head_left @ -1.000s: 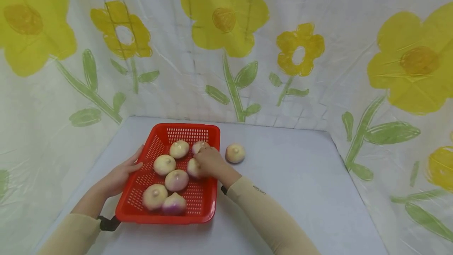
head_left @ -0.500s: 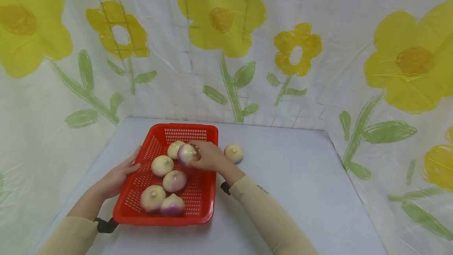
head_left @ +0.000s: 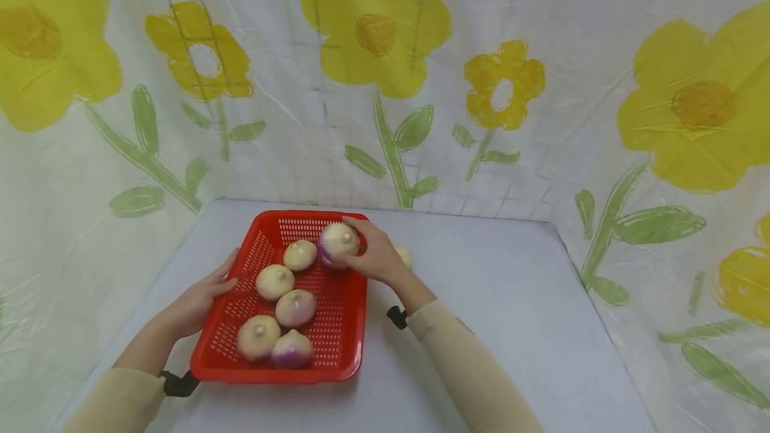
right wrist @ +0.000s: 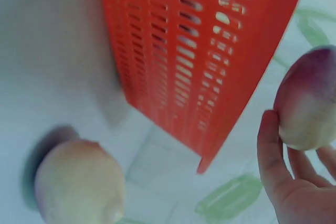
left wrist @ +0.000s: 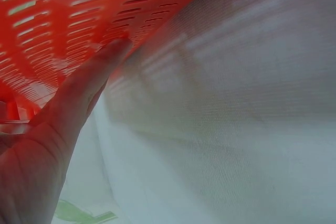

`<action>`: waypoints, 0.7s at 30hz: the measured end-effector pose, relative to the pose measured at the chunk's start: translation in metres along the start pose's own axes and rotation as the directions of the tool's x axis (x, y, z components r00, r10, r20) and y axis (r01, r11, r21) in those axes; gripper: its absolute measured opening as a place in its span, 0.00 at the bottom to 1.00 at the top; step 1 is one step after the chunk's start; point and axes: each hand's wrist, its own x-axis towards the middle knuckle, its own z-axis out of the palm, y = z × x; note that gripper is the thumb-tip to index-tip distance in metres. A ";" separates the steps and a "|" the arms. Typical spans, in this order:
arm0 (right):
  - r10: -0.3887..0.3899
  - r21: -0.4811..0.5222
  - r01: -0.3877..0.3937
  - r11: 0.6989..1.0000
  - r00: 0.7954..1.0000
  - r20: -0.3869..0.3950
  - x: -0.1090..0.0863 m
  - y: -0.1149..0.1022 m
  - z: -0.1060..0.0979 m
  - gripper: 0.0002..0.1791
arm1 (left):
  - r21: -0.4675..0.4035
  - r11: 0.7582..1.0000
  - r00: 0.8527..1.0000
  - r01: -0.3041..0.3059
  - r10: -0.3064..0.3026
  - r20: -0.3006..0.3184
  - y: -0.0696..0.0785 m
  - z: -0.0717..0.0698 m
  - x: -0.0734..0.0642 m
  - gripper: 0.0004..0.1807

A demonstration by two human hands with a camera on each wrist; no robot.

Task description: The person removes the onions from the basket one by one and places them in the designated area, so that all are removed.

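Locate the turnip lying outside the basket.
In the head view, the loose turnip sits on the table just right of the red basket, partly hidden behind the right hand.

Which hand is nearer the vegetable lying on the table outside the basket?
Right. The right hand is above the basket's right edge, close to that vegetable; the left hand is at the opposite edge.
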 end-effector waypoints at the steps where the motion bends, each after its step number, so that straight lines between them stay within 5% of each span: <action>1: 0.009 0.010 -0.009 1.000 1.000 -0.008 -0.001 0.001 -0.002 0.39 | 0.000 1.000 1.000 0.002 -0.002 0.000 0.000 0.000 0.000 0.36; 21: 0.073 0.024 -0.069 0.997 0.972 -0.222 -0.031 0.030 -0.042 0.38 | 0.005 1.000 1.000 -0.007 0.007 -0.020 0.000 0.003 -0.001 0.36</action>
